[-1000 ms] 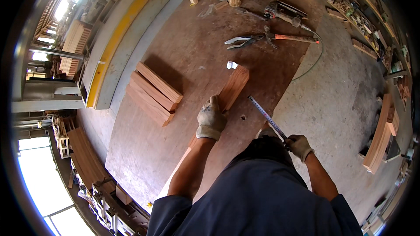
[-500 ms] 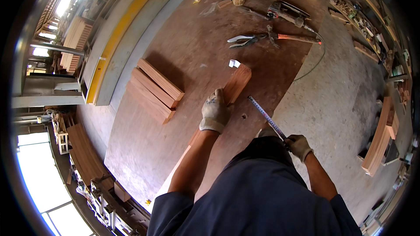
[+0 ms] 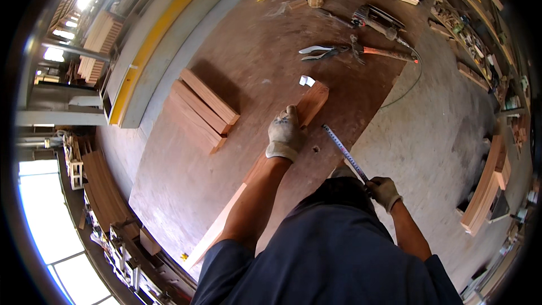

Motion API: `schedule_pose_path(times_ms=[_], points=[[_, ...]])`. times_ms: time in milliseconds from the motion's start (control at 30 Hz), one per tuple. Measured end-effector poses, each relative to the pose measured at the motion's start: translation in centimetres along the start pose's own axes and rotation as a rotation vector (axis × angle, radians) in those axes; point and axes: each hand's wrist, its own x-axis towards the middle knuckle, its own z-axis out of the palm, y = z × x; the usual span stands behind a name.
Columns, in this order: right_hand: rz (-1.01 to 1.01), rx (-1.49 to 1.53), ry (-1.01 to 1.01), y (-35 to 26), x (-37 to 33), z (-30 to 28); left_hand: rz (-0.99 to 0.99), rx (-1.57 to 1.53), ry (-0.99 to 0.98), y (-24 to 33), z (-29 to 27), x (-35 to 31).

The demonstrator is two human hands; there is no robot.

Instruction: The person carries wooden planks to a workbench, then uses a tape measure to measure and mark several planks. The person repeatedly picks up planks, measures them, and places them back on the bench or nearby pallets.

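Gloved fingers of the left hand (image 3: 285,133) close around a wooden beam (image 3: 311,105) running from one o'clock to seven; at four o'clock from it, the right hand (image 3: 385,192) clutches a tape measure (image 3: 345,153) extended toward half past ten. Three wooden pieces (image 3: 201,108) lie between nine and ten, a hammer (image 3: 388,53) at two.

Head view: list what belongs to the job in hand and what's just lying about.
In the job:
wooden board, under the left hand
tape measure, in the right hand
perhaps three similar boards

Apparently just lying about:
pliers
orange-handled hammer
power tool
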Motion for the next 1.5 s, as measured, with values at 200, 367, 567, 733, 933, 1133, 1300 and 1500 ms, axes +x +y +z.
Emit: schedule_pose_path(times_ms=[200, 367, 567, 733, 933, 1133, 1300, 1500], points=[[0.093, 0.126, -0.025, -2.4, -0.5, -0.7, 0.013, -0.021, 0.01, -2.1, -0.7, -3.2], [0.054, 0.126, -0.034, -3.4, -0.9, -1.1, -0.007, 0.118, 0.071, -8.5, -0.3, -11.2], [0.096, 0.172, -0.072, -4.6, -1.4, -0.7, 0.012, -0.003, 0.245, -14.6, 0.8, -17.6], [0.049, 0.086, -0.069, -4.9, -1.6, -0.7, -0.012, 0.025, 0.268, -14.1, 0.3, -17.3], [0.023, 0.025, -0.033, -5.4, -2.0, -0.8, -0.026, 0.008, 0.26, -13.2, -0.7, -17.0], [0.0, -0.013, -0.036, -4.2, -1.1, -0.7, 0.008, -0.055, 0.301, -14.4, 0.7, -17.3], [0.045, -0.007, -0.06, -3.6, -0.9, -0.3, -0.067, 0.018, 0.16, -12.7, -1.3, -17.7], [0.041, 0.07, -0.058, -2.7, -0.2, -0.1, -0.147, 0.109, -0.043, -8.1, -5.4, -15.0]])
